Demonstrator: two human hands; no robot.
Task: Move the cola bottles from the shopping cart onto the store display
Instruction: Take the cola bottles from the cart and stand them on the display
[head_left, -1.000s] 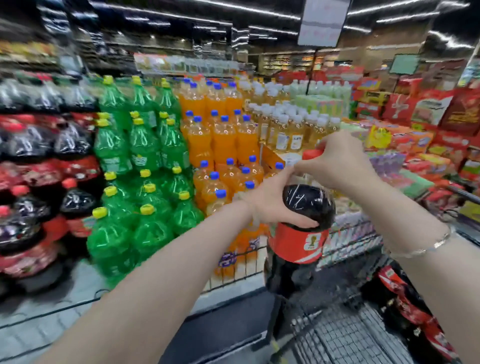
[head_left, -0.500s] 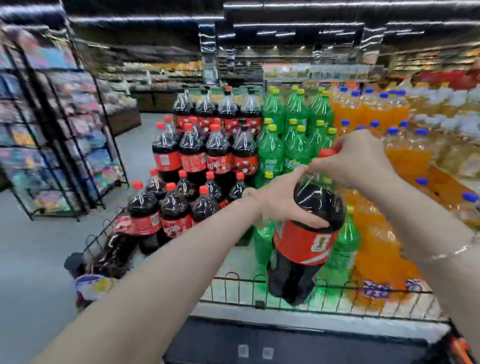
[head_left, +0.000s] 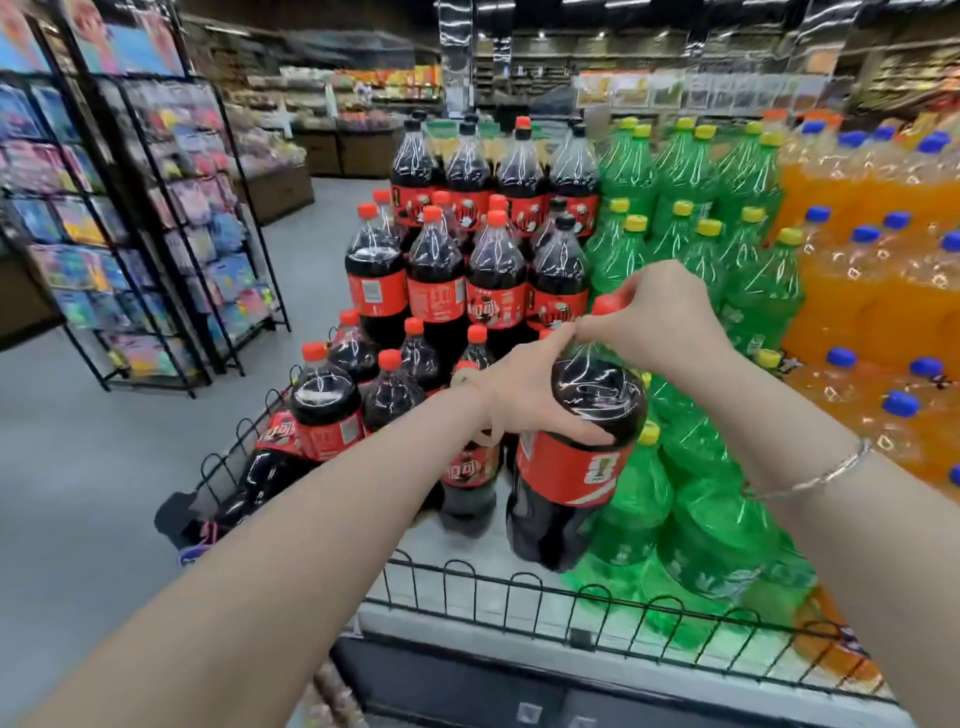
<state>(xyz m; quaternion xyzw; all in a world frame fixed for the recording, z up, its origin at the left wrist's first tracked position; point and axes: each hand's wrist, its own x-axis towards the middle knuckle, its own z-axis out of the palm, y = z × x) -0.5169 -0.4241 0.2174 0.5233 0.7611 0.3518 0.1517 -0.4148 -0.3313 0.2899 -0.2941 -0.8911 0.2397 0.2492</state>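
I hold a large cola bottle (head_left: 571, 483) with a red label and red cap, upright in the air above the display's front. My left hand (head_left: 524, 395) wraps its dark shoulder. My right hand (head_left: 660, 317) grips the neck and cap from above. Behind it, stacked cola bottles (head_left: 436, 291) fill the left part of the store display (head_left: 467, 587), whose pale base has a low black wire fence along its edge. The shopping cart is out of view.
Green soda bottles (head_left: 691, 249) stand right of the cola, and orange soda bottles (head_left: 872, 291) lie further right. A black wire rack of colourful packets (head_left: 156, 228) stands at the left across a grey aisle floor (head_left: 78, 467).
My view has swung left from the orange and green bottles to the cola stack. The bottle held in both hands has travelled along and now hangs in front of the cola section.
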